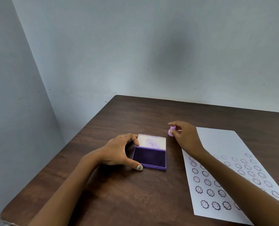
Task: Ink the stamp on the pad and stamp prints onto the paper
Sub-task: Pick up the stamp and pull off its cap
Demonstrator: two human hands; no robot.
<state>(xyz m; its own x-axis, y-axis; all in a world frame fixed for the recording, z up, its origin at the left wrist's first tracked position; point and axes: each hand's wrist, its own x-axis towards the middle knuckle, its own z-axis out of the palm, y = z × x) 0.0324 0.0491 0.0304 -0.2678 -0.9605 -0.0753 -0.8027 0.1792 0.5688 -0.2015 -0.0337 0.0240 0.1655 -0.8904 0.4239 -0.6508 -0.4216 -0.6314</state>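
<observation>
An open purple ink pad [149,157] lies on the brown table, its white lid [151,141] folded back flat. My left hand [120,150] rests against the pad's left side, fingers on the lid's corner and thumb at the front corner. My right hand [184,134] pinches a small pink stamp [171,131] just right of and behind the pad, tilted, at or near the tabletop. A white sheet of paper [220,144] lies to the right, carrying several rows of flower-shaped smiley prints; my right forearm crosses over it.
The wooden table [119,193] stands in a corner with pale blue-grey walls behind and to the left. Its left edge and far edge are close to the pad.
</observation>
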